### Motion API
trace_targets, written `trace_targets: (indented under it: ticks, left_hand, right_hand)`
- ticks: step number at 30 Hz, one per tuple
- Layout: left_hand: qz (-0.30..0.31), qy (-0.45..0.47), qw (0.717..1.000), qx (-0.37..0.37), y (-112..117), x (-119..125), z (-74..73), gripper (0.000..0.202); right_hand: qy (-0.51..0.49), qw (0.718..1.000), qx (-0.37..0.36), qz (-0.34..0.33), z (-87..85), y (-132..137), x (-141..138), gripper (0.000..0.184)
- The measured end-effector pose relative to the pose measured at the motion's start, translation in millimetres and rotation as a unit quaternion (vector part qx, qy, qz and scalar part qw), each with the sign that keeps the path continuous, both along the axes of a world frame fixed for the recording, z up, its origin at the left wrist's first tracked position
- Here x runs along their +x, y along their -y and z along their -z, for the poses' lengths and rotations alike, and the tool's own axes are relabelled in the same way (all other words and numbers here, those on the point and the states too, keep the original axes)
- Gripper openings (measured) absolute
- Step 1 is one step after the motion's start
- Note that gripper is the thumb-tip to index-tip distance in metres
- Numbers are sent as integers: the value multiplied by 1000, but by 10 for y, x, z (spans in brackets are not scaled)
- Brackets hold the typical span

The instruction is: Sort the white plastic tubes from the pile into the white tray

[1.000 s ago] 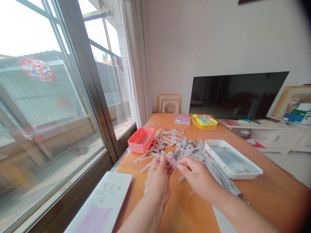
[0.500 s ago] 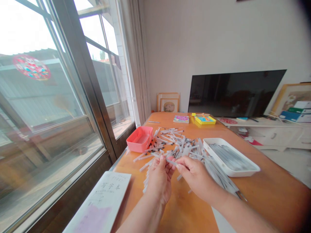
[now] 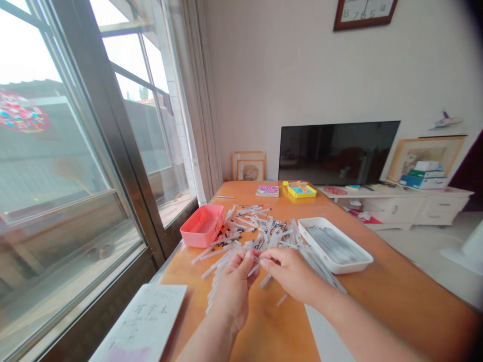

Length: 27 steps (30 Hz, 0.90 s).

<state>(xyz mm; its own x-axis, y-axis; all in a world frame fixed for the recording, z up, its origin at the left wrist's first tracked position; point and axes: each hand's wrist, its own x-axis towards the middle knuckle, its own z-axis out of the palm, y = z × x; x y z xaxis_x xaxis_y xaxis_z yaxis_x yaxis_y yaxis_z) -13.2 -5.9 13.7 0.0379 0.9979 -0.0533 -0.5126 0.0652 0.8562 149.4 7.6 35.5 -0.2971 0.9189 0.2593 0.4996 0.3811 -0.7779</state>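
Observation:
My left hand (image 3: 234, 286) and my right hand (image 3: 290, 274) meet above the wooden table (image 3: 396, 296). Their fingertips pinch the two ends of one thin translucent pen part (image 3: 256, 258). Just beyond the hands lies a loose heap of similar white and clear pen parts (image 3: 260, 234) with small black tips. A white tray (image 3: 364, 262) right of the heap holds several clear tubes laid side by side. A pink box (image 3: 202, 232) stands at the heap's left, near the window.
A white exercise book (image 3: 143, 324) lies at the table's near left corner. Two small colourful books (image 3: 300, 190) lie at the far end. A window runs along the left. A dark television (image 3: 335, 151) and a white cabinet (image 3: 415, 206) stand behind.
The view has swung up and to the right, so a wall clock shows. My fingertips have drawn closer together on the pen part; both hands stay above the same spot.

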Motion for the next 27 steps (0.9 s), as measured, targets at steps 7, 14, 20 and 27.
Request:
trace_targets:
  ticks: [7,14,20,27]
  left_hand:
    - [42,-61,997,-3,12,-7,-29,33]
    - [-68,-99,992,-29,-103,-114,1,45]
    - [-120,-83,988,-41,-159,-210,-3,49]
    - [-133,-91,986,-51,-187,-240,-19,41]
  right_hand:
    - [25,998,-61,9,-106,-54,155,15]
    - [169,960,7,221,-199,-426,1017,15]
    - [264,911,-60,312,-90,-581,1554,17]
    - [284,902,-74,316,19,-601,1582,16]
